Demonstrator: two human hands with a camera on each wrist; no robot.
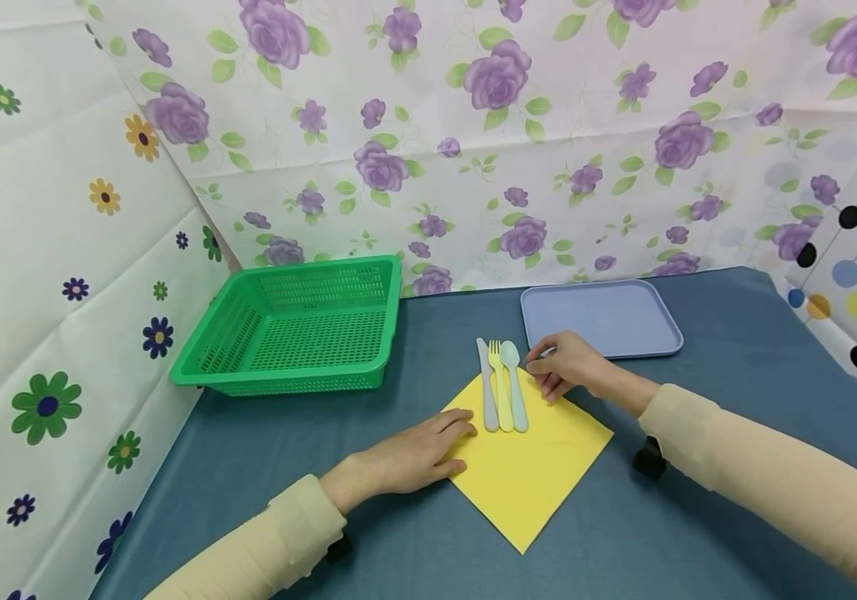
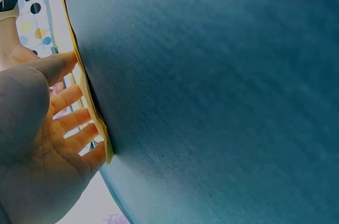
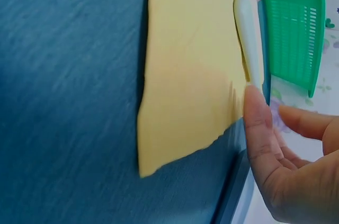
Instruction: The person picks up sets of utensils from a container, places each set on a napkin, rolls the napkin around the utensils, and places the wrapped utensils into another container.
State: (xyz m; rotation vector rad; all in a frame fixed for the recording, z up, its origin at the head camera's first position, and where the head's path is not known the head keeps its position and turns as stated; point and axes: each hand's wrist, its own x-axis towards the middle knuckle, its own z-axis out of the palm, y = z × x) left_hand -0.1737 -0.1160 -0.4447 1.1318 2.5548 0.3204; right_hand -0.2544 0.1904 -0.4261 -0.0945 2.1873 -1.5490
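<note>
A yellow napkin [image 1: 526,475] lies on the blue cloth, one corner toward me. Side by side on its upper part are a greyish knife [image 1: 489,400], a pale yellow fork [image 1: 503,400] and a pale green spoon [image 1: 518,400]. My left hand [image 1: 419,450] rests on the napkin's left corner, its fingers spread and fairly straight. Beside the spoon, my right hand [image 1: 569,365] is at the napkin's upper edge. In the right wrist view, one fingertip [image 3: 254,97] meets that edge near the spoon, with thumb and fingers apart.
A green plastic basket [image 1: 278,382] stands at the back left. Behind my right hand lies a blue-grey tray [image 1: 601,308]. Blue cloth [image 1: 428,542] covers the table, and a flowered curtain [image 1: 443,225] hangs along the back.
</note>
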